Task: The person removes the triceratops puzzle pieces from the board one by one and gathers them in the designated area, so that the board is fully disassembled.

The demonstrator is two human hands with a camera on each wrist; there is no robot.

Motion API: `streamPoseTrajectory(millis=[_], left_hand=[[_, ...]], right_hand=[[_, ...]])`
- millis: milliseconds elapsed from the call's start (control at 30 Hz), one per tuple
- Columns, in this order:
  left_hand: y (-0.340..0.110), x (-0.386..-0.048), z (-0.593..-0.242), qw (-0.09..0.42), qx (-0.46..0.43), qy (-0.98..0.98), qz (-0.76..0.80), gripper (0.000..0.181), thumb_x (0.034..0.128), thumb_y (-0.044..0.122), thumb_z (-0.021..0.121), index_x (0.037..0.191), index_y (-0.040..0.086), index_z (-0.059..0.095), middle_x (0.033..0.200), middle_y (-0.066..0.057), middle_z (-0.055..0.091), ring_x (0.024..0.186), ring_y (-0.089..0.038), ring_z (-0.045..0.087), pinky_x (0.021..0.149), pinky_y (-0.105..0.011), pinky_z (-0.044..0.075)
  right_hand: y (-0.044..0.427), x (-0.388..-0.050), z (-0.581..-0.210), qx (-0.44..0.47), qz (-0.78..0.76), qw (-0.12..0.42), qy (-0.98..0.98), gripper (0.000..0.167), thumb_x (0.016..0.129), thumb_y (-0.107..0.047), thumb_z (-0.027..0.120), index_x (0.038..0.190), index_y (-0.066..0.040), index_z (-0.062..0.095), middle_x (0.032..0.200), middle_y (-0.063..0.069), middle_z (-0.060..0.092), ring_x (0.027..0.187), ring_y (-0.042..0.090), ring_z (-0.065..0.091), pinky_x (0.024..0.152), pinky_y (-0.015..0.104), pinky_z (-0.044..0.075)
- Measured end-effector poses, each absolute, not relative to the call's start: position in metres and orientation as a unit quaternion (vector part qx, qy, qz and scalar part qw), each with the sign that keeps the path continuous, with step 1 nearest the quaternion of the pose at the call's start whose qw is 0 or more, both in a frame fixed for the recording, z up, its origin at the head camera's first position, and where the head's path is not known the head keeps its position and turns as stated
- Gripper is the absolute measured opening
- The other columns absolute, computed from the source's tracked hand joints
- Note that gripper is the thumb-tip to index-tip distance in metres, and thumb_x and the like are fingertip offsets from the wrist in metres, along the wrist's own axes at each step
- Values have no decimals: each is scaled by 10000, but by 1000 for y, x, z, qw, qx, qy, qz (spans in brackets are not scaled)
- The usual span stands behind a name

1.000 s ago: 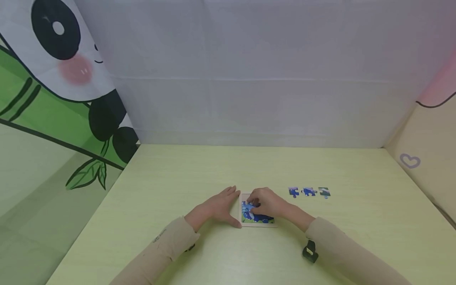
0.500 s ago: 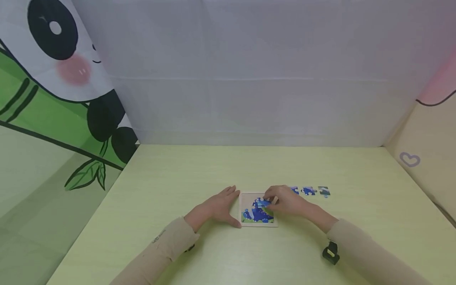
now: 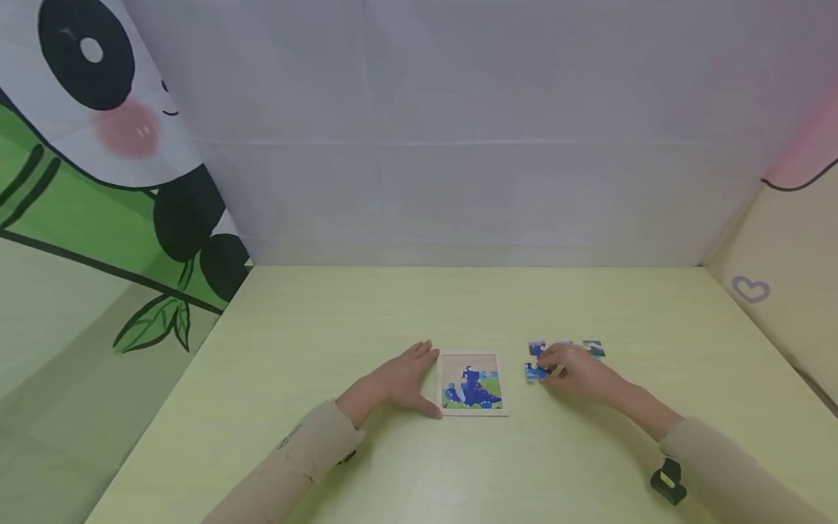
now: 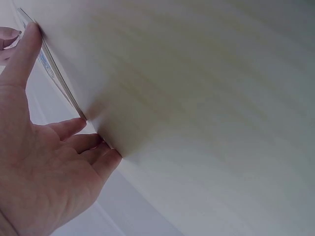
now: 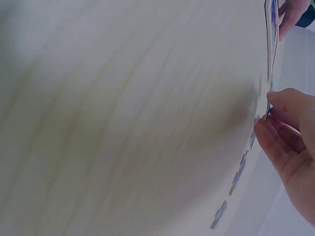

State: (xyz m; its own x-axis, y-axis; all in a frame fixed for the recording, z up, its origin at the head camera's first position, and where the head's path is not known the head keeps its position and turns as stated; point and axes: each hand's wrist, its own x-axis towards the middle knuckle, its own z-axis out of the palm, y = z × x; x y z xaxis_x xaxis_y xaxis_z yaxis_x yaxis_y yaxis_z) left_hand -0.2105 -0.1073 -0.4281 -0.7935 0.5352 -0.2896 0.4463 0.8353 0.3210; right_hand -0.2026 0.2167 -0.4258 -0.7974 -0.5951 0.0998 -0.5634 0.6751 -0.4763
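A square puzzle tray (image 3: 473,413) with a pale frame holds joined pieces of a blue dinosaur picture (image 3: 481,390); the upper part of its bed shows bare. My left hand (image 3: 404,380) touches the tray's left side, thumb and fingers spread; in the left wrist view the hand (image 4: 54,167) reaches the tray's edge (image 4: 64,88). Right of the tray, my right hand (image 3: 579,372) pinches a blue puzzle piece (image 3: 533,372) just in front of the loose pieces. The right wrist view shows this hand (image 5: 293,132) with thumb and fingertips together at a piece.
Behind my right hand lie a blue piece (image 3: 536,348), another partly covered by the hand, and a grey-green piece (image 3: 594,348) on the table (image 3: 366,313). A pale cloth wall (image 3: 458,196) stands at the back, with printed panels on both sides.
My right hand has moved right from over the tray with the blue piece, which has left the picture. The left hand stays at the tray. The view has shifted slightly.
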Motion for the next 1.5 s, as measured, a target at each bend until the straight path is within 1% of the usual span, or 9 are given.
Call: streamPoseTrajectory(millis=[233,467,733,1333,1500], left_hand=[[-108,-210,-427,186,259,940,122,1084,631,578,729,1442,71,218,1509,-116,124,1383,-260,100,1100,-412,199],[-108,-209,-426,187,261,938,129,1079,635,566,733,1441,68,218,1509,-117,120,1383,-257,93,1102,-413,192],[-109,-209,-428,179,265,938,131,1073,639,571,727,1440,66,222,1507,-123,130,1382,-263,100,1099,-416,200],[-109,-209,-428,182,264,939,126,1076,634,577,728,1441,75,225,1509,-114,128,1384,-251,98,1098,-408,206],[-109,-208,-427,182,264,939,128,1071,635,573,730,1440,76,228,1509,-113,133,1383,-252,101,1097,-410,211]], right_hand=[[227,-201,-430,-329,-240,14,913,175,746,31,669,919,57,681,964,160,632,806,239,618,620,220,535],[229,-202,-433,-336,-237,2,911,190,747,30,671,931,77,677,965,166,629,794,228,623,625,214,536],[230,-206,-433,-338,-244,13,909,188,741,43,664,924,84,677,945,151,620,764,206,626,622,199,531],[232,-208,-433,-317,-258,37,912,197,754,39,653,943,93,670,979,143,612,760,167,623,622,190,525],[230,-209,-425,-321,-260,45,910,198,762,27,659,952,82,672,986,158,608,776,194,618,625,227,533]])
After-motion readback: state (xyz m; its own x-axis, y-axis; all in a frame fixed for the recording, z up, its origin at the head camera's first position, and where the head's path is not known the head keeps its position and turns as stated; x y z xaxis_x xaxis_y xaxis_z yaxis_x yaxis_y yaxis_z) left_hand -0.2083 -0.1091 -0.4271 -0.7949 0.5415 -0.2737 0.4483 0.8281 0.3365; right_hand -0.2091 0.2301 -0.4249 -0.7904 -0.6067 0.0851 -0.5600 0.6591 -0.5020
